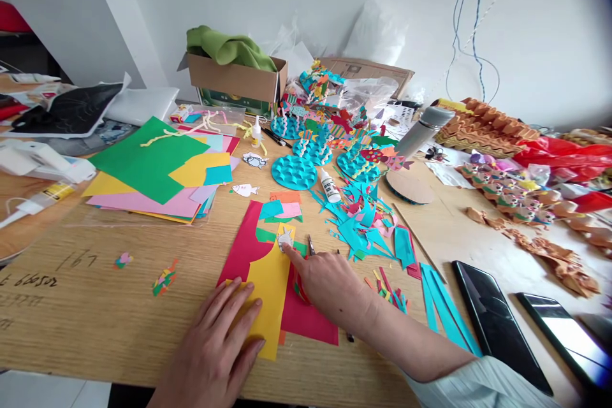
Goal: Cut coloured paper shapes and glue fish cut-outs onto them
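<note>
Head view: left hand (210,341), spread flat, pins yellow paper (273,296) onto red paper (306,322); right hand (332,287), forefinger out, presses a small paper cutout (285,240).

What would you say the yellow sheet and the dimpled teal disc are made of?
The yellow sheet looks like matte coloured card or paper, thin and flat with clean cut edges. The teal disc seems moulded, perhaps painted egg-tray pulp or plastic: its regular dimples suggest that, though the look leaves it open.
</note>
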A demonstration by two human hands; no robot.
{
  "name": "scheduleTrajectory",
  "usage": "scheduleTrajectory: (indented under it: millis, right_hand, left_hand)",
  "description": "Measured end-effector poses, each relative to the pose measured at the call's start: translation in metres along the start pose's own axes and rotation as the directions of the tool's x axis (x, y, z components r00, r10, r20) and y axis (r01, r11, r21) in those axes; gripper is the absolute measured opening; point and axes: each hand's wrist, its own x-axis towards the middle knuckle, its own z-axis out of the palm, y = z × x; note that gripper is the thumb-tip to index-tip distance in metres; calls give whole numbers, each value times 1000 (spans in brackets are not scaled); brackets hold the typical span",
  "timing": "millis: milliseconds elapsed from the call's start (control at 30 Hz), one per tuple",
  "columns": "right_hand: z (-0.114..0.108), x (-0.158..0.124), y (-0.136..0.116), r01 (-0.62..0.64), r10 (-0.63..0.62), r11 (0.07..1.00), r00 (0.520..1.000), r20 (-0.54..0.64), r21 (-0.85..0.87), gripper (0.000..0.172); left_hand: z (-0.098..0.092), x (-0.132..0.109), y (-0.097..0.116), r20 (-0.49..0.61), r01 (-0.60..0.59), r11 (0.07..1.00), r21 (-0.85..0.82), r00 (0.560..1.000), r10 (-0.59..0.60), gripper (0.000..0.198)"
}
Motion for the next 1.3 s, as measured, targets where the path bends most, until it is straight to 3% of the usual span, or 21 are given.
scheduleTrajectory:
  millis: [500,933,1067,1167,1300]
  right_hand:
    - [1,2,-1,-6,7,1000,1000,8,-12,67]
    - [-9,8,5,8,-8,1000,1000,-17,1,54]
    - [-13,26,26,102,-96,987,994,-59,127,36]
    - [-15,43,43,184,-154,970,971,-184,159,27]
    - [-17,54,51,288,-247,943,942,-228,165,32]
  left_hand:
    - [0,1,0,-13,4,1000,-8,1000,-4,42]
    - [-2,0,2,-4,22,999,-30,1000,-22,38]
    - [-3,2,3,15,55,997,-62,998,-54,36]
    - [-4,2,4,29,67,994,-89,997,-65,36]
    - [-3,1,4,42,79,992,-98,996,-76,35]
